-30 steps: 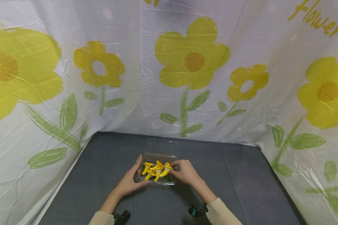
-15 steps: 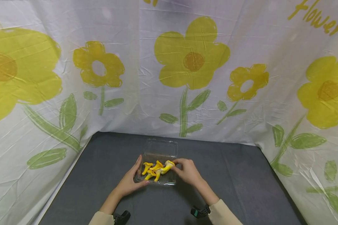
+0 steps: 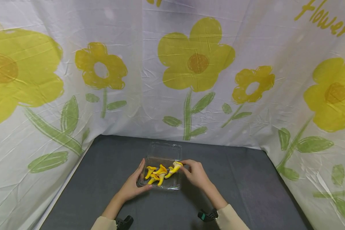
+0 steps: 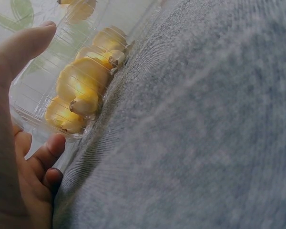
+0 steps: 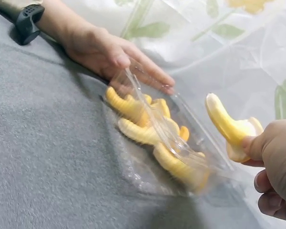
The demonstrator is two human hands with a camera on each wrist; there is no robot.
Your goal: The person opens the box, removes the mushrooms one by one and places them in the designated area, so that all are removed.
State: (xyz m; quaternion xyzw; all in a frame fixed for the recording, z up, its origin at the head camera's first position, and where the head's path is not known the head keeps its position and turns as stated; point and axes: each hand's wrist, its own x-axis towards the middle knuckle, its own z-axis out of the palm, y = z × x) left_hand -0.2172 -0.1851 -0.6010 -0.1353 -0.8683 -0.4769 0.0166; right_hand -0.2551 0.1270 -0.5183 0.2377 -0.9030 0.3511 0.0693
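Note:
A clear plastic clamshell container (image 3: 172,184) lies on the dark cloth with several yellow chanterelle mushrooms (image 3: 160,174) inside. My left hand (image 3: 132,184) grips its left end, thumb at the front edge and fingers along the left side. Through the clear wall in the left wrist view, mushrooms (image 4: 83,83) show close to that hand. My right hand (image 3: 197,175) pinches one mushroom (image 3: 176,165) by its cap, above the container's right end. In the right wrist view this mushroom (image 5: 225,121) is apart from the others, its stem pointing up and left.
The container's transparent lid (image 3: 165,150) stands hinged back behind it. Dark grey cloth (image 3: 233,182) covers the table. A white curtain (image 3: 143,70) printed with yellow flowers encloses the back and sides. Each wrist wears a black strap (image 3: 208,215).
My right hand has lifted the pinched mushroom from the pile and moved slightly right and upward with it. My left hand keeps its hold on the container.

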